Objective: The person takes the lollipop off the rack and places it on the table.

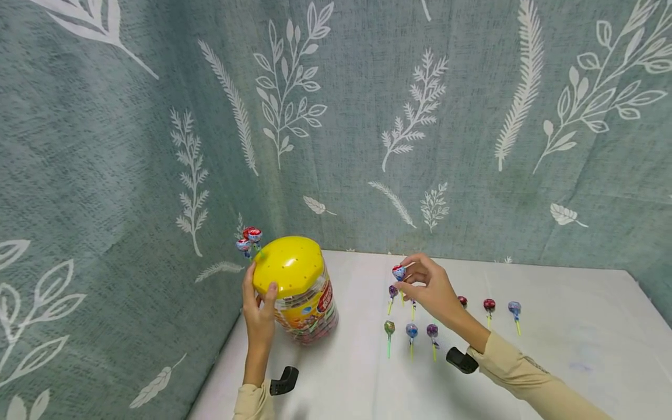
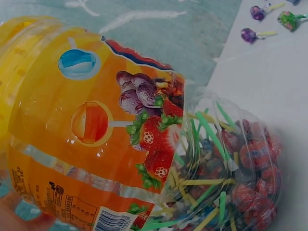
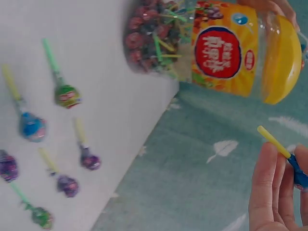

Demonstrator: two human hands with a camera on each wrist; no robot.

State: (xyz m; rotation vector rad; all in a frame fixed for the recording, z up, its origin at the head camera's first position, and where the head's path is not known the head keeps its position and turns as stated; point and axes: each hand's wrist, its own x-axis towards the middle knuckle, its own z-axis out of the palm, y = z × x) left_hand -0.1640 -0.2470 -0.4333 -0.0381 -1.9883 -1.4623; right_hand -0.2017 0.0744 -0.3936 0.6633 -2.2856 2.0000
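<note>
A clear candy jar [image 1: 310,315] with a yellow lid [image 1: 291,265] and an orange fruit label stands tilted on the table. My left hand [image 1: 259,318] grips it at the lid, thumb at the front and fingers along the left side. Red and blue lollipops [image 1: 252,235] stick up at the lid's far left edge; how their sticks are held is hard to see. To the right of the jar, my right hand [image 1: 427,289] pinches a blue-and-red lollipop [image 1: 399,272] with a yellow stick [image 3: 273,141], above the table. Many wrapped lollipops [image 2: 260,159] fill the jar's lower part.
Loose lollipops lie in rows on the white table [image 1: 352,373], among them a green one [image 1: 389,328], a blue one [image 1: 412,331] and a purple one [image 1: 432,331]. Farther right lie a red one [image 1: 489,304] and another blue one [image 1: 514,307]. A leaf-patterned green cloth [image 1: 357,116] hangs behind.
</note>
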